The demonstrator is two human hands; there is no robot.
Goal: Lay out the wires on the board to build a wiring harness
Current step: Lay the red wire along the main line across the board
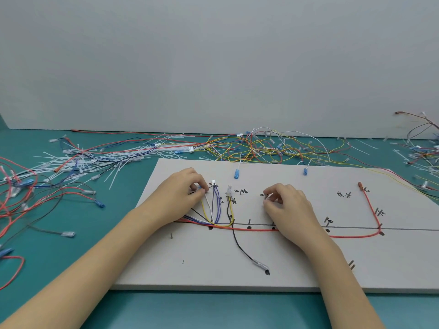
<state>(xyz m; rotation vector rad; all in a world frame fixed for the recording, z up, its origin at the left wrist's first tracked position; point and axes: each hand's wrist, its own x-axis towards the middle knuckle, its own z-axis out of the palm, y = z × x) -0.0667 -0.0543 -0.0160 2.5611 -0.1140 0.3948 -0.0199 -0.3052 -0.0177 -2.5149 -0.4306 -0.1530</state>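
A white harness board [297, 262] lies on the teal table, marked with a grey line, black dots, pegs and handwritten labels. A long red wire [356, 235] runs along the line and turns up to a brown terminal [360, 185]. Purple wires [216, 203], a yellow wire [203, 207] and a white wire rise from the line at the left. A black wire [240, 248] drops to a clear terminal [261, 265]. My left hand [183, 193] pinches a small blue connector at the top of the yellow and white wires. My right hand [288, 207] rests on the board with curled fingers; nothing shows in its grip.
Loose wires [268, 146] in yellow, white and red pile up behind the board. White cable ties [95, 162] and more red and black wires [35, 198] cover the table at the left. Another tangle [422, 148] lies at the far right. Two blue terminals [236, 174] rest on the board's far edge.
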